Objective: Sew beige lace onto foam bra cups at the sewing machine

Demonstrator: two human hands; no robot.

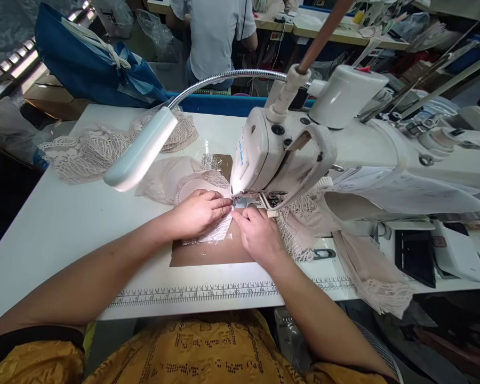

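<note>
A pale pink lace piece [219, 231] with a smooth cup-like section lies under the head of a white sewing machine [260, 152]. My left hand [200, 214] rests over this lace, its fingers pressed together and holding the fabric just left of the needle area. Close by on the right, my right hand [261, 234] has its thumb and forefinger pinched at the fabric's edge, other fingers curled. The fingertips of both hands nearly meet in front of the presser foot. Beneath them is a brown plate [208, 255] on the table; the needle itself is hidden.
More lace [92, 152] lies at the back left, beneath a lamp [142, 149] on a bendable arm. Lace also hangs over the front edge at right [384, 290]. A ruler strip [208, 294] runs along the front. A dark phone-like device [415, 257] lies right. Another person [214, 40] sits beyond.
</note>
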